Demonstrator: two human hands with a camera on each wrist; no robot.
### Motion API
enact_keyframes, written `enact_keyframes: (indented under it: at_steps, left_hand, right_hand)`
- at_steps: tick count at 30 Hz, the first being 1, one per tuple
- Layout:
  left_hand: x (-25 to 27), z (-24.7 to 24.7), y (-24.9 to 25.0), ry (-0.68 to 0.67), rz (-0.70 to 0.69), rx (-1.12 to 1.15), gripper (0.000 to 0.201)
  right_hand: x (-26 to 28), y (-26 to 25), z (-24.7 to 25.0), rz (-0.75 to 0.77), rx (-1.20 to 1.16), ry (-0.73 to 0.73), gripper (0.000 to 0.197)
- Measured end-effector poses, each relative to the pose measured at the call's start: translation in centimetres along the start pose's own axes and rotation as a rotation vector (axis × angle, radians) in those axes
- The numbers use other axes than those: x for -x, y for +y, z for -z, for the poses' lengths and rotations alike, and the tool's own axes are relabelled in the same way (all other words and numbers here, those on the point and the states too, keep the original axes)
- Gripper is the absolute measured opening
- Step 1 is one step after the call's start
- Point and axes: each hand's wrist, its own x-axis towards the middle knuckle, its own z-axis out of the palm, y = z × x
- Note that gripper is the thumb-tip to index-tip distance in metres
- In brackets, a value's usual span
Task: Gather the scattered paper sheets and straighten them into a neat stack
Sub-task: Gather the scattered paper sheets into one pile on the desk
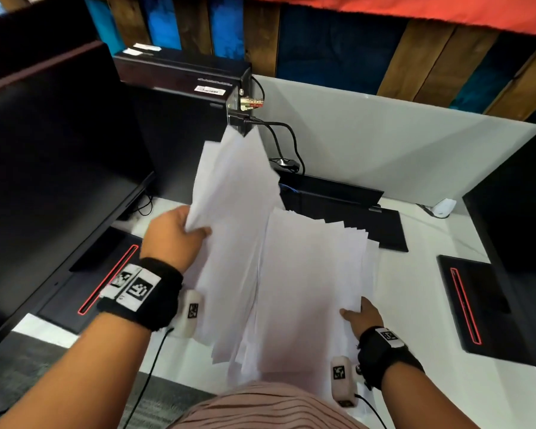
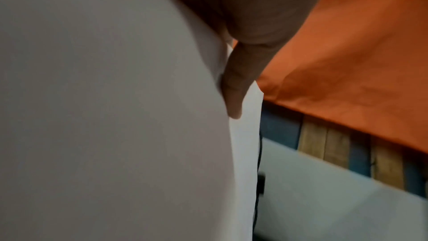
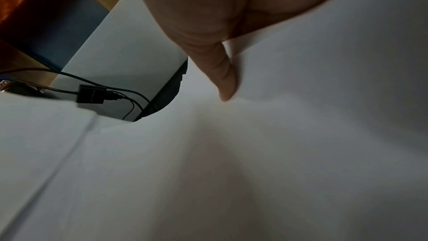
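A loose bundle of white paper sheets (image 1: 307, 283) is held above the white desk, its edges fanned and uneven. My left hand (image 1: 180, 233) grips the upper left group of sheets (image 1: 232, 187), which stands raised and curved, thumb on top. My right hand (image 1: 361, 317) holds the lower right edge of the fanned sheets, thumb on the top sheet. In the left wrist view a finger lies against the bulging paper (image 2: 104, 116). In the right wrist view my thumb presses the sheets (image 3: 277, 153) from above.
A black monitor (image 1: 53, 168) stands at the left and a black computer case (image 1: 180, 88) with cables behind the papers. A black keyboard-like device (image 1: 347, 218) lies beyond the sheets. Black stands with red lines (image 1: 468, 305) sit on both sides of the white desk (image 1: 430, 382).
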Motion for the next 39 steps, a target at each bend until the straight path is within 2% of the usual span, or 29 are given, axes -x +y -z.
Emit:
enact_keyframes:
  at_steps: [4, 6, 9, 11, 14, 18, 21, 24, 27, 29, 31, 34, 36, 39]
  left_hand:
    - [0.3, 4.5, 4.7, 0.133, -0.172, 0.111, 0.015]
    - [0.5, 6.0, 6.3, 0.154, -0.204, 0.228, 0.019]
    - [0.3, 5.7, 6.7, 0.116, -0.213, 0.329, 0.023]
    - [0.1, 3.3, 5.1, 0.019, -0.141, 0.354, 0.027]
    - [0.2, -2.3, 1.1, -0.197, 0.037, 0.401, 0.031]
    - [2.0, -9.3, -4.1, -0.369, 0.304, 0.254, 0.045]
    - [3.6, -12.7, -6.6, -0.423, 0.417, 0.113, 0.071]
    - [4.9, -15.2, -7.0, -0.554, 0.377, -0.007, 0.09]
    - [5.8, -17.0, -6.1, -0.719, 0.281, -0.205, 0.09]
    - [5.7, -17.6, -5.5, -0.792, 0.285, -0.257, 0.086]
    - [5.0, -17.3, -5.6, -0.751, 0.256, -0.375, 0.079]
    - [3.3, -15.8, -7.1, -0.5, 0.257, -0.524, 0.079]
    - [2.4, -14.8, -8.2, -0.427, 0.34, -0.517, 0.078]
    - [1.7, -14.8, -8.6, -0.434, 0.403, -0.338, 0.06]
  right_hand:
    - [0.2, -0.2, 0.2, -0.026, 0.028, 0.013, 0.064]
    - [0.6, -0.4, 0.0, -0.025, 0.066, 0.011, 0.058]
    - [0.2, 0.3, 0.0, -0.02, 0.046, -0.023, 0.062]
    - [0.2, 0.3, 0.2, -0.019, 0.035, -0.036, 0.059]
    - [0.9, -0.1, 0.6, -0.04, -0.061, -0.046, 0.045]
    - [1.2, -0.4, 1.1, -0.125, -0.181, -0.04, 0.063]
    - [1.3, -0.5, 1.1, -0.101, -0.108, -0.067, 0.064]
    - [1.3, -0.2, 0.4, -0.052, -0.029, -0.075, 0.067]
    - [1.5, -0.3, -0.1, -0.036, 0.048, -0.093, 0.074]
    - [1.5, -0.2, 0.0, -0.017, 0.116, -0.079, 0.067]
    - [1.2, 0.2, 0.2, -0.001, 0.185, -0.019, 0.053]
    - [1.2, 0.6, 0.6, -0.004, 0.199, 0.072, 0.051]
    - [1.1, 0.5, 0.8, -0.007, 0.223, 0.129, 0.049]
    - [0.9, 0.3, 1.2, -0.066, 0.448, 0.224, 0.042]
